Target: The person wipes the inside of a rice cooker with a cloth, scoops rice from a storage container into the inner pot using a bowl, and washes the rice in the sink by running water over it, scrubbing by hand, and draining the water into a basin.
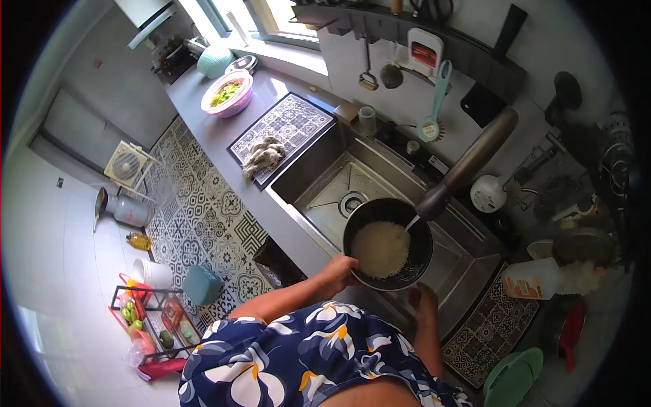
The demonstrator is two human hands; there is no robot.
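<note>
- A dark round pot [422, 247] is located over the sink [315, 197], in front of the person's body and between the two hands.
- The left hand [341, 271] is at the left side of the pot, near its lower edge in the view. Its fingers are closed on the rim.
- The right hand [424, 302] is at the lower right of the pot, just beside the rim or touching it from below; I cannot tell which. Whether its fingers are gripping, I also cannot tell.
- The two hands are apart from each other, with the near part of the pot's rim between them.
- Inside the pot lie pale grains [381, 251], which look like rice.
- The faucet [471, 163] reaches over the right part of the pot, and a thin, light stream [412, 222] goes from its head into the pot.
- The sink drain [352, 203] is visible just beyond the pot.
- A crumpled cloth [264, 156] lies on a patterned mat [295, 122], to the left of the sink and well apart from both hands.
</note>
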